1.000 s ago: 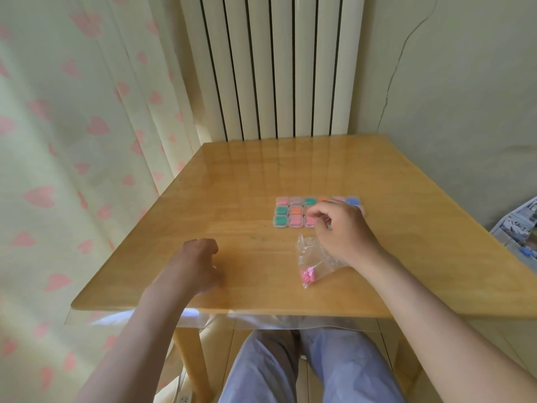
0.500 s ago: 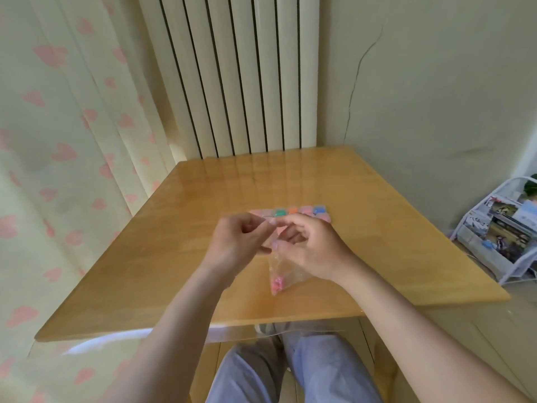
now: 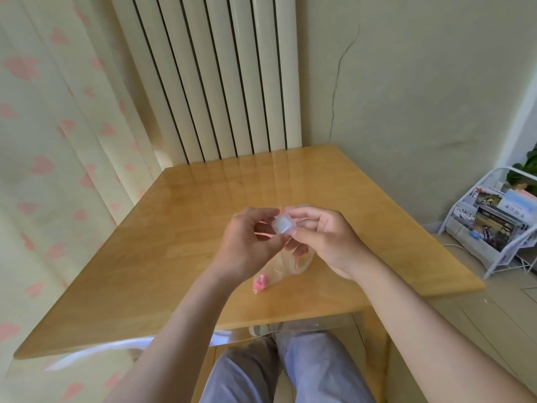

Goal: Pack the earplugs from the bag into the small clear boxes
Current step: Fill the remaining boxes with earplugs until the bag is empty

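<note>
Your left hand [image 3: 247,242] and right hand [image 3: 325,237] pinch one small clear box [image 3: 283,223] between curled fingertips above the wooden table [image 3: 174,228]. The clear bag [image 3: 286,264] of pink earplugs [image 3: 260,281] lies just below.

the curtain [image 3: 58,141] filling the left of the frame is showing cream cloth scattered with pink hearts. the radiator [image 3: 226,82] at upper centre is showing ivory ribs parted by thin black lines. the wall [image 3: 406,97] at upper right is looking pale beige. the table [image 3: 174,242] is glowing honey-yellow. at centre, the small clear box [image 3: 283,223] is looking frosted bluish white. below it the bag [image 3: 287,263] is showing a red strip, and the earplugs [image 3: 260,282] inside are showing bright pink. the trousers [image 3: 305,373] at the bottom are looking greyish lavender.
</note>
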Demonstrator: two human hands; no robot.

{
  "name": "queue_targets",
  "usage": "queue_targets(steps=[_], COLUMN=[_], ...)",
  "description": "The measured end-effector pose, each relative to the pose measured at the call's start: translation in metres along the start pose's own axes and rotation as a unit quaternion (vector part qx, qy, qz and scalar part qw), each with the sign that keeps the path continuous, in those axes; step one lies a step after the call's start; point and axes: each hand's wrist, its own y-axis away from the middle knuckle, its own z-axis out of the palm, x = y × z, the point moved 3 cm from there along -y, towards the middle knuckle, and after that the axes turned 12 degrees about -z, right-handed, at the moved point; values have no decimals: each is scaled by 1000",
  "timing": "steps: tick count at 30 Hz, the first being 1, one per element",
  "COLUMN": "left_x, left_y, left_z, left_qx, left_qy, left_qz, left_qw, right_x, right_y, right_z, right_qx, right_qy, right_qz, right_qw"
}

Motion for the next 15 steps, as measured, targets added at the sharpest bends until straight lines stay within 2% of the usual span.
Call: queue_targets(steps=[3, 7, 11, 15], left_x=[1, 3, 2, -1], left_y=[1, 0, 0, -2], left_z=[6, 8, 10, 12], left_qx=[9, -13, -18, 8], left_qy=[-16, 49, 56, 27], left_qz=[10, -23, -28, 14], left_qw=[1000, 998, 998, 999], right_x=[3, 6, 8, 7], right_y=[-1, -1, -2, -4], right_z=[-4, -6, -7, -1], right_qx=[9, 23, 42, 47], right_qy=[1, 8, -7, -8], right_qz=[8, 3, 5, -5], right_qw=[1000, 1000, 999, 999])
